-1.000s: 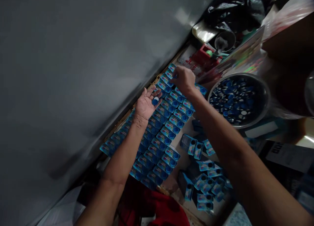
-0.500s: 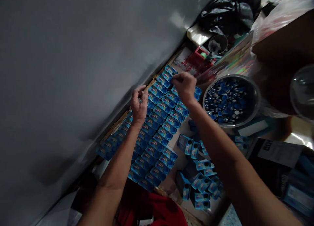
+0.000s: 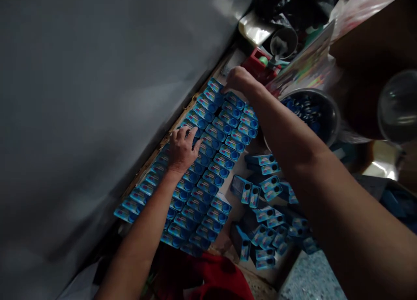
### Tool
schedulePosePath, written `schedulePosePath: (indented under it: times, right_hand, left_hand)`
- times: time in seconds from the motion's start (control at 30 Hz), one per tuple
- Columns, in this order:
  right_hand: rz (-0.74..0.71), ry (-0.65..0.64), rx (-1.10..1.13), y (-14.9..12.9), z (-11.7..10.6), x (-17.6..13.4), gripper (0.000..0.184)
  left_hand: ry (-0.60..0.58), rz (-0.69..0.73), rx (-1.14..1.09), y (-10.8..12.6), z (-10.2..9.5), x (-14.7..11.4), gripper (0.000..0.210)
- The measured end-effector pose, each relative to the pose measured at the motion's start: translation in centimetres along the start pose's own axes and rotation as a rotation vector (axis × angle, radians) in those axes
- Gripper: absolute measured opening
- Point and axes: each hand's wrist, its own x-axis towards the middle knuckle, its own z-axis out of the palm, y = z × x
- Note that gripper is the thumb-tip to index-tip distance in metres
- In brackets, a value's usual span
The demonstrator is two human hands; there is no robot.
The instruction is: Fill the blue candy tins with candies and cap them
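Note:
Rows of small blue boxes [image 3: 213, 158] stand close together along the wall, most with a round blue disc on top. My left hand [image 3: 183, 150] is over the wall-side rows with its fingers spread and nothing visible in them. At the far end of the rows, my right hand [image 3: 239, 80] is lowered onto the boxes, its fingers curled down. Its fingertips are mostly hidden, and I cannot make out what they hold. Partly behind my right forearm is a metal bowl [image 3: 335, 117] of small blue, white and dark round pieces.
Loose blue boxes with dark round holes [image 3: 269, 237] lie in a jumble at the right. A red tape dispenser [image 3: 257, 65] and a clear cup [image 3: 284, 43] are past the rows. The grey wall [image 3: 97, 95] borders the left; red cloth [image 3: 211, 276] is near me.
My right hand has come down onto the far-end boxes. My left hand has lowered over the rows and its fingers have spread. The view has shifted slightly.

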Motion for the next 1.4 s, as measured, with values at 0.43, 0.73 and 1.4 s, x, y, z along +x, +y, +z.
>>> schedulePosePath:
  times: [0.43,0.73,1.4]
  right_hand:
    - [0.170,0.111,0.374,-2.5,-6.5,-15.1,0.044]
    - [0.784,0.259,0.523,1.7,-8.9,-57.4,0.029]
    - [0.461,-0.301,0.641,0.7,-2.3,-73.3,0.021]
  left_hand:
    - [0.006,-0.013,-0.069,-0.3,0.9,0.7,0.053]
    - [-0.016,0.004,-0.162,-0.8,2.4,1.5,0.062]
    - [0.049,-0.023,-0.284,16.6,3.3,6.4,0.026]
